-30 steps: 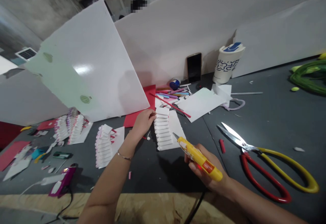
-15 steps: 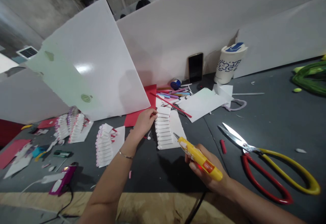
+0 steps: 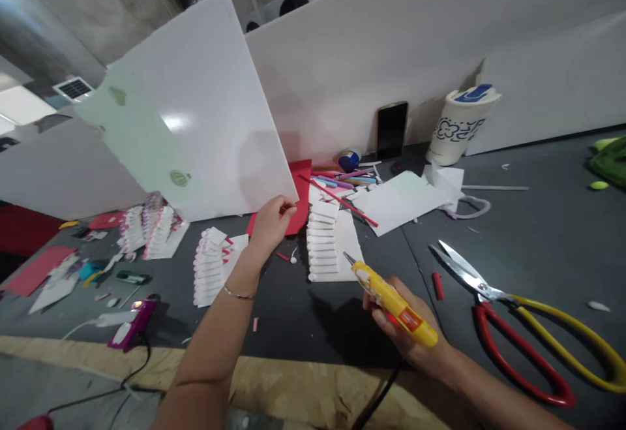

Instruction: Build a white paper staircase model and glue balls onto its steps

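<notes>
My right hand point(image 3: 398, 312) is wrapped around a yellow glue gun point(image 3: 394, 299), its metal nozzle pointing up and left at a white card point(image 3: 349, 247). Along the card's left side runs a column of small white paper strips point(image 3: 323, 244) with rounded ends. My left hand point(image 3: 274, 221) hovers left of the column's top, over red paper point(image 3: 299, 215); its fingers are loosely curled, thumb a little apart, with nothing visible in them. A similar card with pink-tipped strips point(image 3: 208, 267) lies left of my left forearm. Below my left hand is a small white-tipped piece point(image 3: 293, 257).
Large scissors point(image 3: 489, 293) with red and yellow handles lie open at right. Behind are a phone point(image 3: 391, 131), a cup point(image 3: 462, 126), loose sticks point(image 3: 342, 182) and white paper point(image 3: 396, 201). A white board point(image 3: 210, 117) stands at left. A purple device point(image 3: 134, 325) sits near the front edge.
My left hand has come away from the top of the strip column, slightly left. My right hand still holds the glue gun near the card. The whole view has shifted a little.
</notes>
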### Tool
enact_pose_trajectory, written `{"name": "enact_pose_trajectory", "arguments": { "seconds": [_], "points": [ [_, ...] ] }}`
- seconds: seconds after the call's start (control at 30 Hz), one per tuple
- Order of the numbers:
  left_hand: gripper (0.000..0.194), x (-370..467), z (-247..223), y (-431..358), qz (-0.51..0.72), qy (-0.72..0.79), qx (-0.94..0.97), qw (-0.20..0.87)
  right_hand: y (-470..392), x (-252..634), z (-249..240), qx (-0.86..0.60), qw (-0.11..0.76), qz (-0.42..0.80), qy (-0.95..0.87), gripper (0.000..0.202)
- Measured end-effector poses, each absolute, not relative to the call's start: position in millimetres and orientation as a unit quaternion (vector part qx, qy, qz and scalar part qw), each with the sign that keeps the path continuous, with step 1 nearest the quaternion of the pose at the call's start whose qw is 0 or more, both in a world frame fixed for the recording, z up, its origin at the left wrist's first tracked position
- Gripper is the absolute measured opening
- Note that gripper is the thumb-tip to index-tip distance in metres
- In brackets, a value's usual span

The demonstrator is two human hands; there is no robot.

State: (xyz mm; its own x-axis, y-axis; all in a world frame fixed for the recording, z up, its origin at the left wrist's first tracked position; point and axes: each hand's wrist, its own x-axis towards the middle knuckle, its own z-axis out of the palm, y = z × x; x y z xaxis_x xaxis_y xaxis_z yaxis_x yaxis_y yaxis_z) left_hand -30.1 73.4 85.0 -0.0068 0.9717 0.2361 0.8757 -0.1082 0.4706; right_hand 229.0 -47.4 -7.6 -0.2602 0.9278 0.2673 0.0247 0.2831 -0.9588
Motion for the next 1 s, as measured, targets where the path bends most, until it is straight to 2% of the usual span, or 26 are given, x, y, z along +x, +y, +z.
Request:
{"name": "enact_pose_trajectory", "arguments": {
  "seconds": [0.1,0.23,0.43,0.7,1.0],
  "points": [
    [0.008,-47.4,90.7,58.3,0.285,0.674,0.681,0.045,-49.0,231.2,-14.7,-0.371,0.466,0.471,-0.65,0.018],
    [0.012,-72.1,84.6,32.8,0.296,0.697,0.65,0.071,-50.0,233.3,-21.7,-0.395,0.438,0.473,-0.655,0.016],
    [0.02,-102.8,70.9,-7.1,0.283,0.728,0.623,0.025,-49.8,231.8,-18.8,-0.395,0.456,0.459,-0.652,0.019],
    [0.023,-106.2,52.8,-22.7,0.223,0.751,0.622,0.006,-50.3,233.6,-20.3,-0.405,0.448,0.478,-0.637,0.019],
    [0.029,-103.3,40.9,-2.0,0.056,0.732,0.674,-0.078,-51.1,237.0,-25.3,-0.414,0.43,0.492,-0.634,0.019]
  ]
}}
